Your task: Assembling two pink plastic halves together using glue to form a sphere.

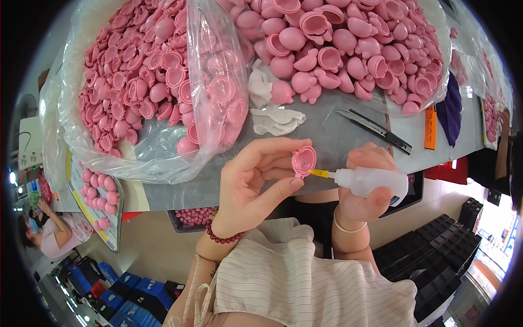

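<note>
Squeeze bottle in right hand's grip points yellow nozzle leftward at pink half-shell pinched by left hand.

Narrow passage over the grey surface
Bag blocks left, pink parts beyond; cutter lies right, bottle nearer.

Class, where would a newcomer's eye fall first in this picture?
Probably on the two heaps of pink shells across the top. Next, near the centre, the left hand holds up a single pink shell, while the right hand holds a translucent squeeze bottle with its yellow tip at the shell's rim.
</note>
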Motion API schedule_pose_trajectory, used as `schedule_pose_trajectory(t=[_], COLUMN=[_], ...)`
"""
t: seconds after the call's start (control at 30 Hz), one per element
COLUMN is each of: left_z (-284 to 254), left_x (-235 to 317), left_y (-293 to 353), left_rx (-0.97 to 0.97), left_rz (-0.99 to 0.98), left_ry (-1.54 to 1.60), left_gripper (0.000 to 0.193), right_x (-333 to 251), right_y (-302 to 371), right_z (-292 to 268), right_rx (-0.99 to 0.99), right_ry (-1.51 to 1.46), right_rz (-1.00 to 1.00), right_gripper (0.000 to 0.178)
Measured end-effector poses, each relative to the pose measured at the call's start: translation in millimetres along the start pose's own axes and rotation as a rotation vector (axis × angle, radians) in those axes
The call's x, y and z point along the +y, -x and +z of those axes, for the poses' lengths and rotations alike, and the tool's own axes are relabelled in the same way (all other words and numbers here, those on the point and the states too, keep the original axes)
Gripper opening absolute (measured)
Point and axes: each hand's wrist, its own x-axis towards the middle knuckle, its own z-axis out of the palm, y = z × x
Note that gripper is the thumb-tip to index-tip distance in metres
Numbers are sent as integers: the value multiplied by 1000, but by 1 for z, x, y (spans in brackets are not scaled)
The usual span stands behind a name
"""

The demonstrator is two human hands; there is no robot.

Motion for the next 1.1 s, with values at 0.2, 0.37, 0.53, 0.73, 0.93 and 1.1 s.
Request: schedule_pose_trajectory(t=[0.2,0.37,0.53,0.73,0.93,1.1], left_z=[2,1,0,1,1,1], left_x=[2,0,0,-1,-1,-1], left_y=[0,0,1,0,0,0], left_rx=[18,15,6,-2,2,5], left_rz=[-27,-22,6,4,7,13], left_ry=[-13,-33,-31,-38,-50,-51], left_gripper=[40,40,39,39,39,39], right_x=[0,2,-1,2,1,1], right_y=[0,1,-3,-3,-2,-4], right_z=[0,1,3,6,3,6], right_rx=[6,89,22,46,79,137], right_ry=[4,-2,5,8,29,94], right_rz=[-13,-17,-7,-58,-50,-54], right_gripper=[64,65,64,60,61,61])
